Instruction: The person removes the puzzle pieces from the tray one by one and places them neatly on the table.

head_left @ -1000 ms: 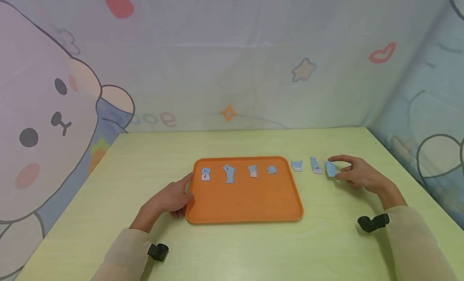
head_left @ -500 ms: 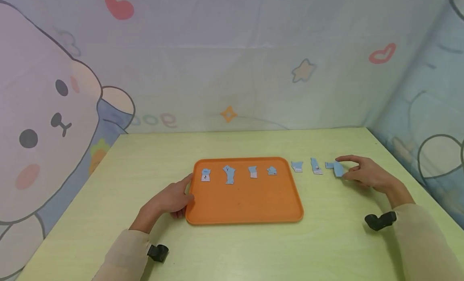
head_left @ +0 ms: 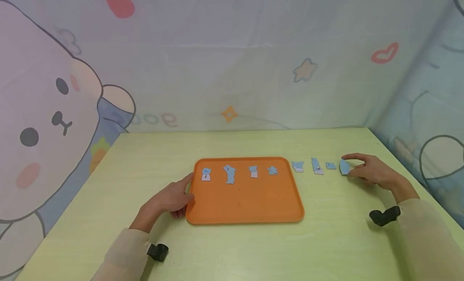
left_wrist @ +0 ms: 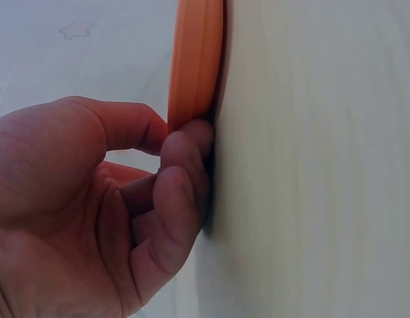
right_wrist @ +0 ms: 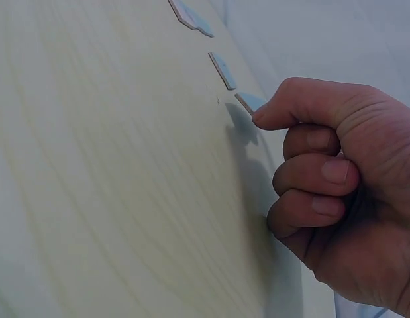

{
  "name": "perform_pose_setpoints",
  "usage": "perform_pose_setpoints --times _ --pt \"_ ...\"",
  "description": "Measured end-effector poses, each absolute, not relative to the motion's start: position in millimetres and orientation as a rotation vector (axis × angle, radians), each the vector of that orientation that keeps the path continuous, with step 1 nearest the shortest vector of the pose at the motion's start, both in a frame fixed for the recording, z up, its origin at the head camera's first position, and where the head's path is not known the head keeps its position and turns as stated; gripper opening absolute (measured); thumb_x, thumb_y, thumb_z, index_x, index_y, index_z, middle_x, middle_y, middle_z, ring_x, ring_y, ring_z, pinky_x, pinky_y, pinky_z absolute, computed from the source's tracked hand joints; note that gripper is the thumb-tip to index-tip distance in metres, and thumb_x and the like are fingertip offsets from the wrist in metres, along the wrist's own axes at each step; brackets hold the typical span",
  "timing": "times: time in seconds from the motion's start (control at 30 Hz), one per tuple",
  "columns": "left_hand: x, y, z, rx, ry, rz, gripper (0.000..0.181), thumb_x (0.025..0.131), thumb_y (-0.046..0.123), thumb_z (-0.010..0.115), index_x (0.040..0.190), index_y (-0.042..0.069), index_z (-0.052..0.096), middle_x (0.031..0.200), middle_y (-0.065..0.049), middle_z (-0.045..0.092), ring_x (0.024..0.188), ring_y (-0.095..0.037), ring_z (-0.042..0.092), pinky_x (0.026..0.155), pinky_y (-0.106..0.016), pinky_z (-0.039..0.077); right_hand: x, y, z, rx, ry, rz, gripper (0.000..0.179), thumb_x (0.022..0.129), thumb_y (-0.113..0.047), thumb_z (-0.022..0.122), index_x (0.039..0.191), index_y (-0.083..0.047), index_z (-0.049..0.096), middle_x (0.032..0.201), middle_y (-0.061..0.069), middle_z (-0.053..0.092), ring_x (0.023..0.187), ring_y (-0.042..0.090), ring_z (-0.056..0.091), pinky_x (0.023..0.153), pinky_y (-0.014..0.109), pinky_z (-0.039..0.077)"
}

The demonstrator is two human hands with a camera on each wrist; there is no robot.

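My left hand (head_left: 174,198) grips the left rim of an orange tray (head_left: 243,208), thumb on the rim and other fingers curled at its outer side in the left wrist view. At the far right of the row, my right hand (head_left: 375,172) pinches a plain light blue puzzle piece (head_left: 344,167) between thumb and index finger. The right wrist view shows the thumb (right_wrist: 274,114) at the piece's edge, low over the table, while the other fingers curl into the palm. Whether the piece touches the tabletop is hard to tell.
Inside the tray lie several blue and white irregular pieces, among them a long one (head_left: 230,174). Between tray and right hand are three more: a wide piece (head_left: 298,166), a tall piece (head_left: 317,166) and a small piece (head_left: 330,166). A patterned curtain (head_left: 232,59) stands behind the table.
My right hand has moved right with the pinched piece, away from the small blue piece that it had covered, which now shows fully. The left hand and tray have stayed put.
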State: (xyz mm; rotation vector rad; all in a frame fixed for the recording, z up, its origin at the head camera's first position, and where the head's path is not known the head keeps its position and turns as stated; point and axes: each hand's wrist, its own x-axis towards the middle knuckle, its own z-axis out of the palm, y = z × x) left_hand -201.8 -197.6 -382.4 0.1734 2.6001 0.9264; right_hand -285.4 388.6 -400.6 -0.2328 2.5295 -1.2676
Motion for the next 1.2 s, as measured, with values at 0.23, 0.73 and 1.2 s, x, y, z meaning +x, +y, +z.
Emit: perform_pose_setpoints --times 0.23,0.73,1.2 --pt "-202 -197 -382 0.16 2.6 0.945 0.076 0.084 0.01 0.048 0.153 0.024 0.019 0.054 -0.006 0.055 0.042 -0.019 0.048 0.045 -0.033 0.046 -289 392 -401 -0.228 2.541 -1.247 0.062 0.086 -0.012 0.064 0.142 -0.01 0.038 0.056 -0.007 0.031 0.045 0.009 0.028 0.045 0.026 0.033" --pt "-203 -196 -380 0.163 2.596 0.927 0.075 0.087 0.011 0.047 0.154 0.023 0.016 0.054 -0.006 0.054 0.042 -0.018 0.048 0.045 -0.032 0.045 -294 397 -402 -0.193 2.534 -1.218 0.063 0.084 -0.011 0.063 0.141 -0.009 0.038 0.055 -0.007 0.032 0.045 0.01 0.027 0.046 0.027 0.034" --pt "-202 -196 -381 0.14 2.598 0.947 0.076 0.085 0.012 0.05 0.153 0.024 0.018 0.056 -0.007 0.055 0.044 -0.021 0.052 0.047 -0.034 0.047 -297 397 -402 -0.209 2.577 -1.171 0.066 0.085 -0.025 0.07 0.142 -0.012 0.04 0.056 -0.009 0.028 0.046 0.008 0.029 0.046 0.026 0.036"
